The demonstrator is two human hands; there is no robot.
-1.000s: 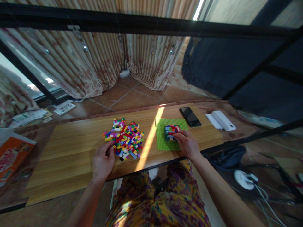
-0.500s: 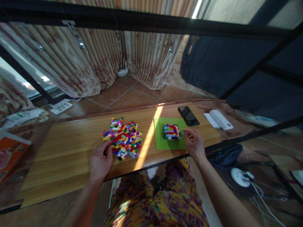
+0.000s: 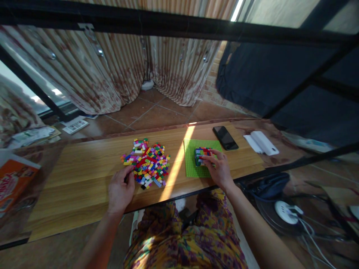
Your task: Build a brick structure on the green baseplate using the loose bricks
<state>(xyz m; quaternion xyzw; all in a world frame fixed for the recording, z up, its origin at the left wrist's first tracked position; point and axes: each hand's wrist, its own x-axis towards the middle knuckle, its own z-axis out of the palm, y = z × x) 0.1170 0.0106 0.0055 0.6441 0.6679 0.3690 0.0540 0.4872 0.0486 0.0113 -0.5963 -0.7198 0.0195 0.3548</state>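
Observation:
My right hand (image 3: 220,169) reaches over a small block of toy bricks (image 3: 198,157), its fingertips together on the top. The fingers cover much of this multicoloured build, and whatever they pinch is too small to make out. Under the build lies a green studded baseplate (image 3: 190,170). My left hand (image 3: 121,189) rests on the table at the near left edge of a loose pile of toy bricks (image 3: 150,164). Its fingers are loosely curled, with thumb and forefinger apart and a dark gap between them. No brick shows in that hand.
A black phone (image 3: 225,137) lies behind the baseplate on the wooden table (image 3: 75,179). Right of it is a white object (image 3: 264,143). An orange packet (image 3: 15,183) is at far left. A power strip (image 3: 286,212) with cables sits low right.
My right hand has moved left from beside the brick build to over it, and its fingertips now touch the top. The left hand stays at the pile. The view has shifted slightly.

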